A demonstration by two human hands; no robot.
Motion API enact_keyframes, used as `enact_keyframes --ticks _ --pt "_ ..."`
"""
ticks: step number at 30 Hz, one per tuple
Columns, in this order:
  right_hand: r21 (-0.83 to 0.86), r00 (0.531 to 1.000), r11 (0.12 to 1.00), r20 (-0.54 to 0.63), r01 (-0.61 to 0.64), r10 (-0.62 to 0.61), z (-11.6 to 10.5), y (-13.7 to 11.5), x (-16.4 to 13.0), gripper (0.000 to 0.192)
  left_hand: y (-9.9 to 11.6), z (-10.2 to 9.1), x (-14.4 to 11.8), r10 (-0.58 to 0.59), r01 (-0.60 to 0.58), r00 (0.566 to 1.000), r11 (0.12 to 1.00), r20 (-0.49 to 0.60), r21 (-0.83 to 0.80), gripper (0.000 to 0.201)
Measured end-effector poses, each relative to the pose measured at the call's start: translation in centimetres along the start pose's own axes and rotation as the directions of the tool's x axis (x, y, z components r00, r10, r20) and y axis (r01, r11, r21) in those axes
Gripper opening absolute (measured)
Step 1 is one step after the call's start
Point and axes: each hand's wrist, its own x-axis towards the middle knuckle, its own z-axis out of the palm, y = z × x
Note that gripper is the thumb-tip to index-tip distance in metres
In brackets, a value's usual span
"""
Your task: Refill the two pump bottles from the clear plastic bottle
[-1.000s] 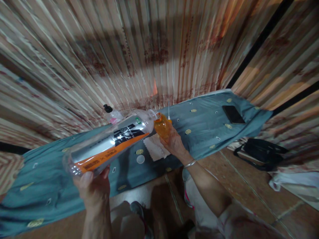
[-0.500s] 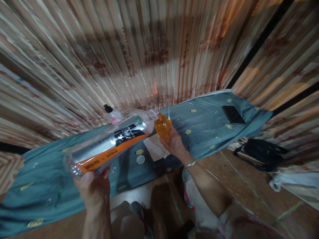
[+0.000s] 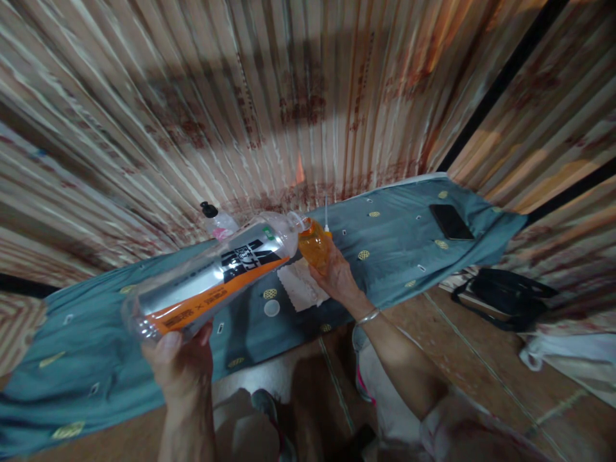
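While the left hand [image 3: 180, 366] is gripping the tilted big bottle [image 3: 216, 276] near its base, the right hand [image 3: 337, 276] is clasping the small orange bottle [image 3: 314, 245] at its mouth.

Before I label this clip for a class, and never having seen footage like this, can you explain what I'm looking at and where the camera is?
The camera sits on a person's head, looking forward and down, so the two bare arms rising from the bottom edge are the wearer's own. The left hand grips the base of a large clear plastic bottle with an orange and silver label, tipped so its open mouth meets a small orange bottle, held by the right hand, which wears a bracelet. Below them a blue-grey patterned cloth covers a low surface. On it lie a white cloth, a white cap, a dark phone and a black-capped bottle near the curtain. A black bag lies on the floor.
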Motion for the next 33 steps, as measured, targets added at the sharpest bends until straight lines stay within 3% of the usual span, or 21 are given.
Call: enact_keyframes --ticks 20,26,33 --pt "-0.005 1.0 1.0 -0.017 0.01 -0.01 0.01 -0.07 0.1 0.092 -0.11 -0.2 -0.12 0.025 -0.023 0.998 0.999 0.051 -0.047 0.052" --pt "0.003 0.999 0.999 0.018 -0.041 0.041 -0.32 -0.42 0.27 0.092 -0.14 -0.3 0.04 0.017 -0.014 0.999 0.998 0.047 -0.062 0.052" --pt "-0.014 0.998 0.999 0.038 -0.045 0.046 -0.64 -0.62 0.4 0.091 -0.29 -0.49 0.02 0.061 -0.051 0.992 0.995 0.114 -0.088 0.053"
